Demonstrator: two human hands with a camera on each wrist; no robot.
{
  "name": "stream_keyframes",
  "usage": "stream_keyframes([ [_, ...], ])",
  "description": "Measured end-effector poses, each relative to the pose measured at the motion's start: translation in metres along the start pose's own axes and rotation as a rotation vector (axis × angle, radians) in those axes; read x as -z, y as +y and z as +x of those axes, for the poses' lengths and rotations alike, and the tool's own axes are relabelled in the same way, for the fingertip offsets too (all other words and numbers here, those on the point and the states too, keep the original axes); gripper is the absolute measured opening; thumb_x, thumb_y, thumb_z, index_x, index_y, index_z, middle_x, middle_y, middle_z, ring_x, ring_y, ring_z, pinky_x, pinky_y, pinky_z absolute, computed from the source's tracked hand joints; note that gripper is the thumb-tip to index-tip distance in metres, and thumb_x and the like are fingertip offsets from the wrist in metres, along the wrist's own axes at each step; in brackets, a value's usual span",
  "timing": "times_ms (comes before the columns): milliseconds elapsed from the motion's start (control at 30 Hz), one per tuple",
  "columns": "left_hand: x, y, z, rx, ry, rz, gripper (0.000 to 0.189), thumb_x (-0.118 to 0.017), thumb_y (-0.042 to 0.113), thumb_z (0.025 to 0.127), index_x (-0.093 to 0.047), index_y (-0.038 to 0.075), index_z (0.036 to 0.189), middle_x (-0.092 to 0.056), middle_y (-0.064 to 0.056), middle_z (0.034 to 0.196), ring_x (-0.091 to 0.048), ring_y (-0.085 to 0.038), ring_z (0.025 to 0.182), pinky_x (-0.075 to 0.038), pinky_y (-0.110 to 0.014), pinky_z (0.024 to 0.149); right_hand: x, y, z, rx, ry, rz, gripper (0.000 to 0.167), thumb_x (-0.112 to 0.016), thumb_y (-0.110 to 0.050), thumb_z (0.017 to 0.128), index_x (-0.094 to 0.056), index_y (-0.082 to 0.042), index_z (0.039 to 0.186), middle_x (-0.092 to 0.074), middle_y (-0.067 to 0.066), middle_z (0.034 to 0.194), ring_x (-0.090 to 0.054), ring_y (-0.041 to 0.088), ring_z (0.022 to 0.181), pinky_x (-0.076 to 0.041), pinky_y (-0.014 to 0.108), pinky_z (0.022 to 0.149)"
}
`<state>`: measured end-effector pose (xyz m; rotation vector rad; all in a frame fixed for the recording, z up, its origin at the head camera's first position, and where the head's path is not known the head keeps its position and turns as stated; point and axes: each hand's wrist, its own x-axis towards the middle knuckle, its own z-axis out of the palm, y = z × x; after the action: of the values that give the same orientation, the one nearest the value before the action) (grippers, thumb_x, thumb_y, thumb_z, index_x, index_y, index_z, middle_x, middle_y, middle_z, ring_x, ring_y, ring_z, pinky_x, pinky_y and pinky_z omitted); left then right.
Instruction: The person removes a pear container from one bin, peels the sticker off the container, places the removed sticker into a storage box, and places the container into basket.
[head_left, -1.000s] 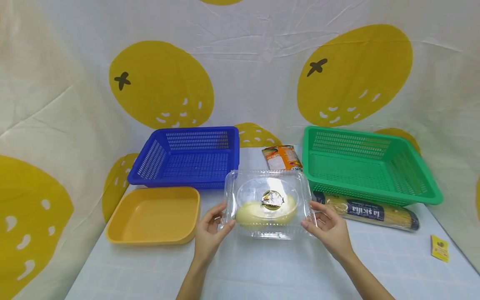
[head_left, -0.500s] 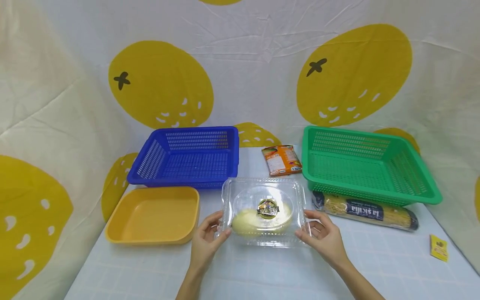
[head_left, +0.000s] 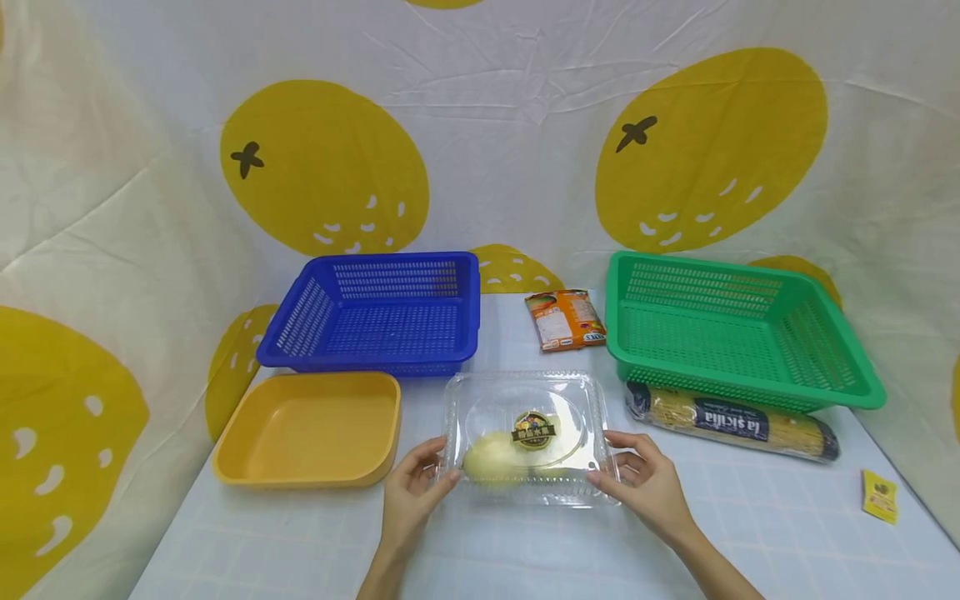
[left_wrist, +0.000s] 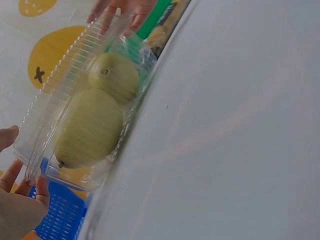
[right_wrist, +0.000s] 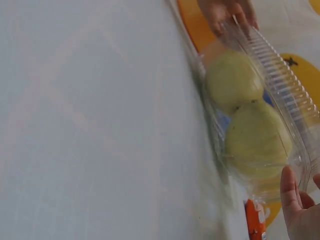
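A clear plastic clamshell box [head_left: 528, 385] with a round dark label [head_left: 533, 431] on its lid is in the middle of the head view. Through its walls show two pale yellow-green melons [left_wrist: 90, 129], side by side in both wrist views. My left hand [head_left: 415, 493] holds the box's left end, thumb at the near corner. The right end is held by my right hand [head_left: 647, 485] in the same way. The box's lower side is close over the table [head_left: 517, 554].
Behind stand a blue basket [head_left: 390, 367] and a green basket [head_left: 720, 382], with an orange packet [head_left: 566, 320] between them. A yellow tray [head_left: 307, 482] lies at left. On the right are a pack of spaghetti [head_left: 731, 421] and a small yellow sachet [head_left: 879, 496].
Both hands have brought the box nearer to me and lower, and it no longer overlaps the orange packet. Its label now faces the head camera with less glare.
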<state>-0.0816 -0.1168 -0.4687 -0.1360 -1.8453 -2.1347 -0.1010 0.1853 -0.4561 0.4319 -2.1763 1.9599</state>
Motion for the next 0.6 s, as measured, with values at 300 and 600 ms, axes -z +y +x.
stream_keyframes([
  [300, -0.0009, -0.0011, 0.0065, 0.061, -0.005, 0.093, 0.042, -0.072, -0.013, 0.071, -0.060, -0.012, 0.111, -0.059, -0.025, 0.109, -0.055, -0.014, 0.089, -0.049, -0.018, 0.081, 0.0016, 0.0044, 0.0023, -0.048, -0.014, -0.022, 0.049, -0.072, 0.014, 0.071, -0.053, 0.013, 0.117, -0.049, 0.020, 0.108, -0.062, 0.007, 0.080, -0.055, 0.022, 0.066],
  [600, 0.0011, -0.0040, 0.0096, 0.086, -0.022, 0.086, 0.036, -0.069, -0.013, 0.074, -0.060, -0.013, 0.109, -0.058, -0.025, 0.099, -0.055, -0.011, 0.083, -0.051, -0.016, 0.073, 0.0060, 0.0065, 0.0086, -0.135, -0.055, -0.064, 0.054, -0.073, 0.005, 0.075, -0.051, 0.006, 0.124, -0.049, 0.018, 0.116, -0.062, 0.006, 0.081, -0.055, 0.024, 0.065],
])
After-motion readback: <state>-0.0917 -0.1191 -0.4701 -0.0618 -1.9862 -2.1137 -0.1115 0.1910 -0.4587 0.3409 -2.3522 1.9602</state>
